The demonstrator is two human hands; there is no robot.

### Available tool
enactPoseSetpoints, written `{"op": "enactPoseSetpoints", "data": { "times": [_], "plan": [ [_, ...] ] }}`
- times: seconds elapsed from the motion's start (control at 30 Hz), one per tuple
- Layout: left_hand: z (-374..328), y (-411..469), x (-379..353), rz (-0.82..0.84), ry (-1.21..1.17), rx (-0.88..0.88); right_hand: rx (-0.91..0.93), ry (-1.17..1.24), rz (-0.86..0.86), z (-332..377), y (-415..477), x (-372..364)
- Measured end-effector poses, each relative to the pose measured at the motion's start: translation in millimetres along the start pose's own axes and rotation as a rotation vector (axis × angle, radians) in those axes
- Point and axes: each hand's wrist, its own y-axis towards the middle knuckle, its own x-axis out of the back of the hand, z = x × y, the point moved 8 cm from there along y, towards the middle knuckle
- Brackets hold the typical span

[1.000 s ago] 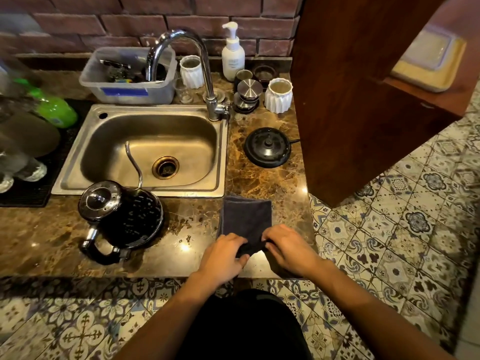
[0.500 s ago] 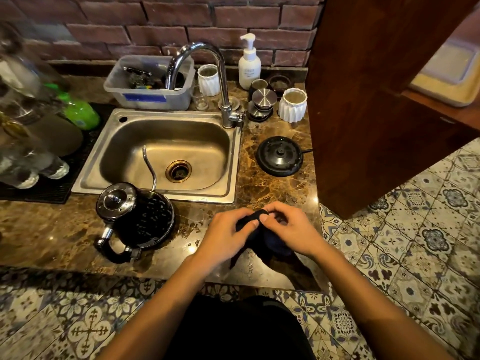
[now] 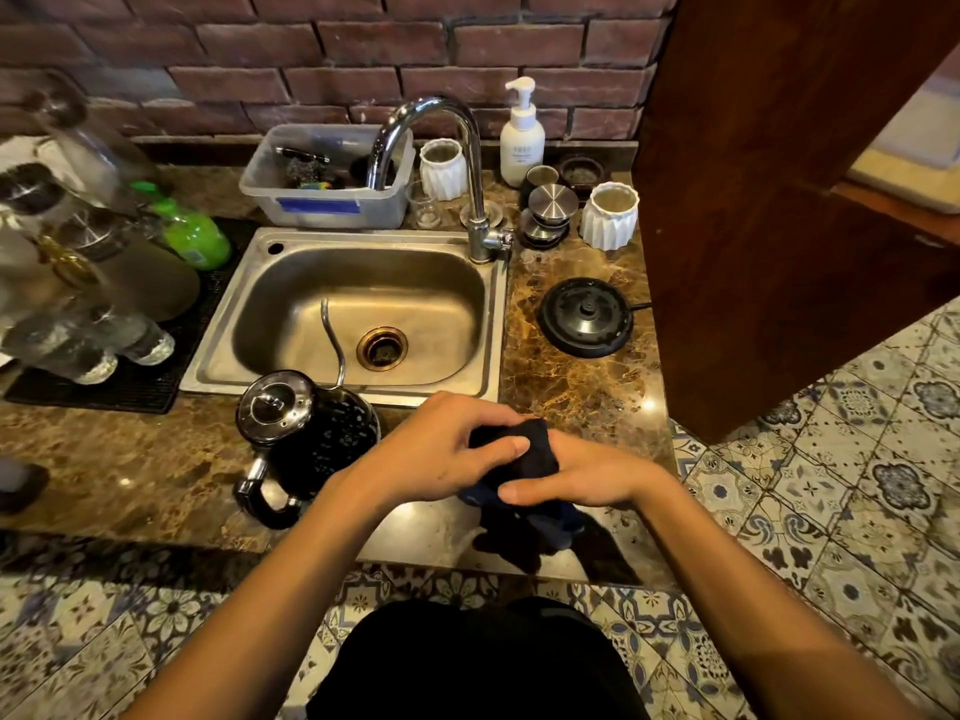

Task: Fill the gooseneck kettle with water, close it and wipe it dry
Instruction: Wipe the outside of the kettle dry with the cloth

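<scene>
The black gooseneck kettle (image 3: 317, 433) stands on the marble counter just in front of the sink, lid on, beaded with water drops, its thin spout curving up over the basin and its handle pointing toward me. To its right I hold a dark cloth (image 3: 524, 459) bunched up above the counter's front edge. My left hand (image 3: 447, 449) grips the cloth from the left and top, and my right hand (image 3: 587, 475) grips it from the right. Part of the cloth hangs below my hands.
The steel sink (image 3: 291, 283) and chrome tap (image 3: 467, 163) lie behind the kettle. The round black kettle base (image 3: 584, 317) sits right of the sink. White cups, a soap pump bottle (image 3: 522, 132), a plastic tub (image 3: 322, 200) and glassware on a mat line the back and left. A wooden cabinet (image 3: 779, 200) bounds the right.
The cloth lay flat on the counter a second ago; both hands have gathered it up and bunched it between them. The kettle has not moved.
</scene>
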Motion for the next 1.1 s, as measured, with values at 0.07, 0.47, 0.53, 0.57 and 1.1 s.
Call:
{"op": "enactPoseSetpoints", "data": {
  "times": [0.07, 0.47, 0.53, 0.57, 1.1],
  "plan": [
    [2, -6, 8, 0.019, 0.011, -0.01, 0.012, 0.024, 0.003, 6, 8, -10],
    [25, -52, 60, 0.1, 0.076, -0.165, 0.039, 0.056, -0.132, 46, 52, -59],
    [34, -55, 69, 0.1, 0.14, -0.189, 0.011, 0.087, -0.182, 51, 59, -73],
    [39, -56, 74, 0.103, 0.167, -0.196, 0.004, 0.087, -0.197, 52, 63, -80],
    [129, -61, 150, -0.18, 0.159, -0.065, -0.084, 0.414, -0.692, 25, 112, -109]
  ]
}}
